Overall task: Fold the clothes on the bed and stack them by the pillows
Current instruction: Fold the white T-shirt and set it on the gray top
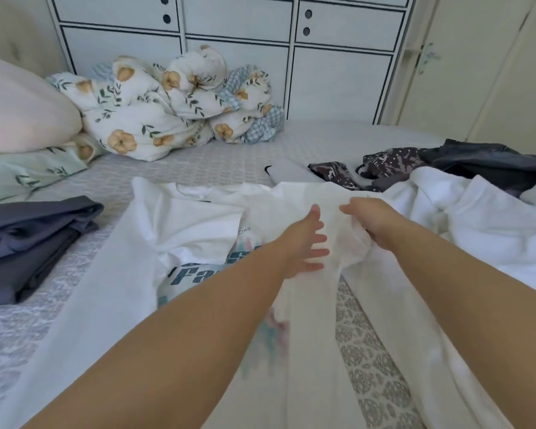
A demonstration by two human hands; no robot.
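Note:
A white T-shirt [195, 221] with blue lettering lies spread over the middle of the bed, partly folded over itself. My left hand [307, 243] lies flat on its cloth with straight fingers. My right hand [372, 221] grips a bunched fold of the same shirt just to the right. A folded dark blue-grey garment [34, 239] sits at the left, below the pillows [22, 109]. Unfolded clothes lie at the right: a white heap [477, 218], a dark patterned piece [384, 165] and a dark grey garment [492, 162].
A crumpled floral duvet [174, 103] is piled at the far side of the bed against white cabinets [239, 29]. The grey patterned bedspread [198, 162] shows between the duvet and the shirt. A door [464, 63] stands at the right.

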